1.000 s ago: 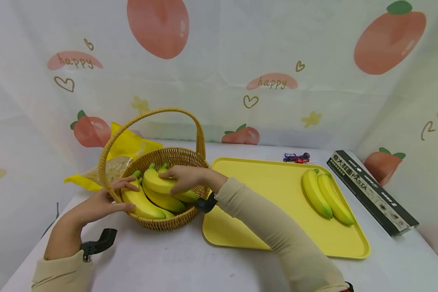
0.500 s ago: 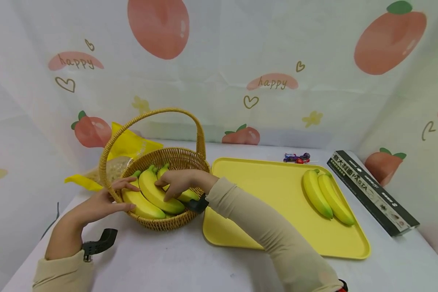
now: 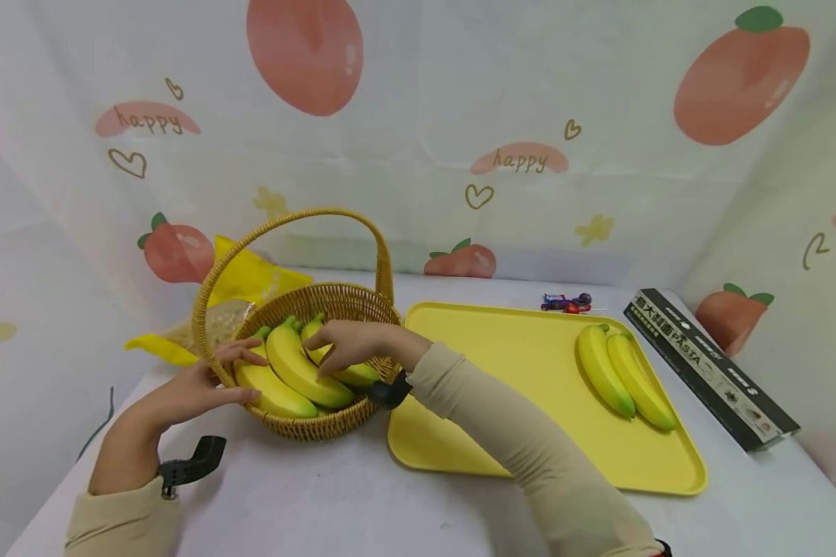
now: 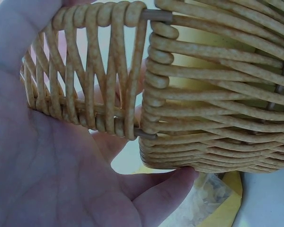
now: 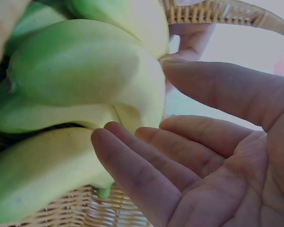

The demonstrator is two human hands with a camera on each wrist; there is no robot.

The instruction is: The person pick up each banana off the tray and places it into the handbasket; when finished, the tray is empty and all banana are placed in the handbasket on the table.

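Note:
A round wicker basket (image 3: 313,427) with a tall arched handle (image 3: 210,286) holds several yellow bananas (image 3: 296,366) with green tips. My left hand (image 3: 184,401) grips the basket at the left foot of its handle. In the left wrist view, the woven strip of the handle (image 4: 92,71) lies inside that hand, beside the basket wall (image 4: 227,106). Over the bananas is my right hand (image 3: 362,343), thumb and fingers spread apart. Seen from the right wrist, its fingertips (image 5: 100,137) come right up to a banana (image 5: 78,61), and nothing lies between them and the thumb.
To the right lies a yellow tray (image 3: 488,387) bearing two bananas (image 3: 621,377). Beyond its right edge is a black pasta box (image 3: 710,367). Small wrapped lollipops (image 3: 567,302) lie behind the tray. A yellow bag (image 3: 251,278) leans behind the basket.
The right hand lowered a banana onto the others in the basket, and its fingers have come off it, lifting slightly rightward. The left hand kept its place on the basket.

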